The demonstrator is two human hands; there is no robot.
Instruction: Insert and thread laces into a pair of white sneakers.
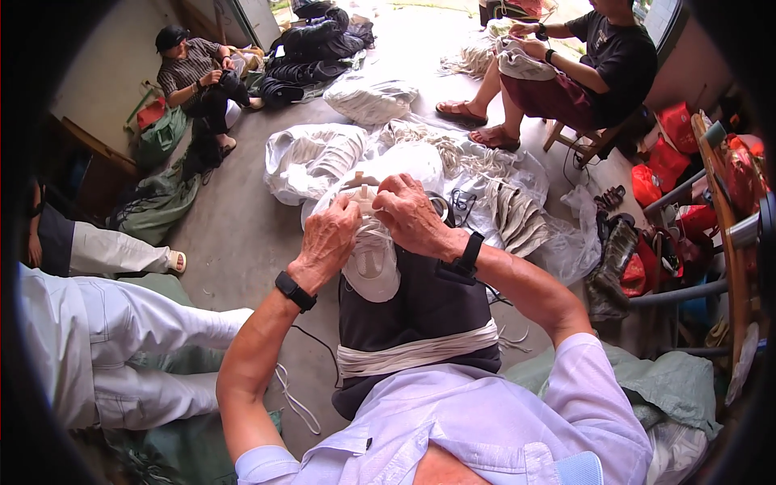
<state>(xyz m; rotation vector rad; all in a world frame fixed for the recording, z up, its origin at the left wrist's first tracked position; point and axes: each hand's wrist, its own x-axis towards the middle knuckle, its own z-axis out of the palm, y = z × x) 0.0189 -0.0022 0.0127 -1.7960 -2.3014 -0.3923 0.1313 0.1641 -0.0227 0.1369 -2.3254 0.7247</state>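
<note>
A white shoe (pixel 374 279) rests on my dark-clad lap, its toe pointing toward me. White laces (pixel 372 234) cross its front below my fingers. My left hand (pixel 327 241) is closed in a pinch at the left side of the shoe's opening. Opposite it, my right hand (pixel 416 217) is also closed, fingers bent over the lacing. Both appear to grip the shoelace, though the fingertips partly hide it. A bundle of off-white laces (pixel 420 352) lies across my thighs.
Plastic bags of white shoe parts (pixel 315 158) and stacked pieces (pixel 515 217) lie ahead. Seated co-workers (pixel 618 69) handle shoes at back left and right. Another person's white-trousered legs (pixel 153 347) are close on my left. A rack (pixel 719 178) with red bags stands right.
</note>
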